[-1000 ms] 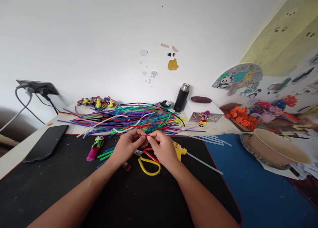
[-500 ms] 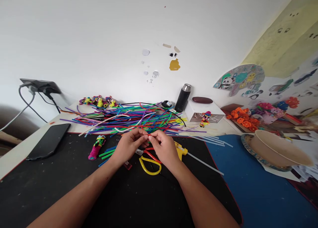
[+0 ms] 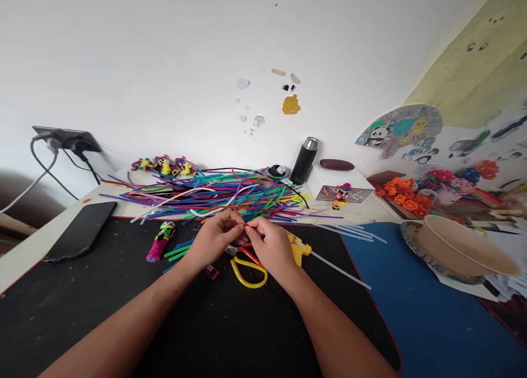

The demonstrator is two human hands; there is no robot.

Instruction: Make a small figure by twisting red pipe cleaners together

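My left hand and my right hand meet over the black mat, fingertips pinched together. Between them shows a small bit of a red pipe cleaner; most of it is hidden by the fingers. Below the hands lies a pair of pliers with red and yellow handles. A yellow glue gun with a clear stick in it rests beside my right hand. To the left of my left hand are cut blue and green pipe cleaners and a pink and green pipe-cleaner figure.
A wide heap of coloured pipe cleaners lies behind the hands. A phone is at left. Behind stand a black thermos and a white box. Clear glue sticks and a beige bowl lie to the right.
The view has shifted slightly. Both hands stay pinched together in nearly the same place, with only small finger movement around the red piece.
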